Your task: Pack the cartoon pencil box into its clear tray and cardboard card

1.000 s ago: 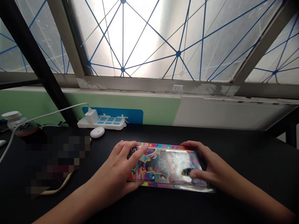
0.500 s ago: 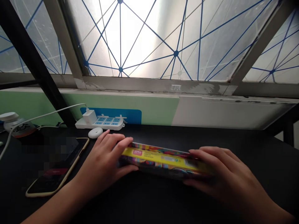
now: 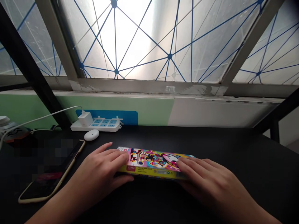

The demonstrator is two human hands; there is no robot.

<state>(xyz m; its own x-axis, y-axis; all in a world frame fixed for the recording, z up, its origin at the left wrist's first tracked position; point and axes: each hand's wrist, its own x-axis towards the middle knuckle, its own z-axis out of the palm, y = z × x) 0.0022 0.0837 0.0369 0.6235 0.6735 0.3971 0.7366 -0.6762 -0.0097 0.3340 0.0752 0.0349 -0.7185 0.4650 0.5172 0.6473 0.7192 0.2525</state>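
A flat, brightly printed cardboard box (image 3: 151,160) with a yellow side and cartoon pictures on its top lies level between my hands, just over or on the black desk. My left hand (image 3: 102,168) grips its left end, fingers on top and thumb low at the near side. At the right end, my right hand (image 3: 205,177) is closed on the box, fingers across the top; its thumb is mostly hidden below. Whether the box touches the desk I cannot tell.
On the left lies a phone (image 3: 52,179) in a pale case. Behind it are a white round case (image 3: 91,135) and a white power strip (image 3: 98,124) with a plugged-in charger and cable (image 3: 46,116). A bottle (image 3: 11,132) stands far left. The black desk (image 3: 224,141) meets the wall.
The box has tipped so that its printed top now faces up more, where before its yellow side showed most. Both hands turned with it, and the right hand moved slightly left. The view shifted a little.
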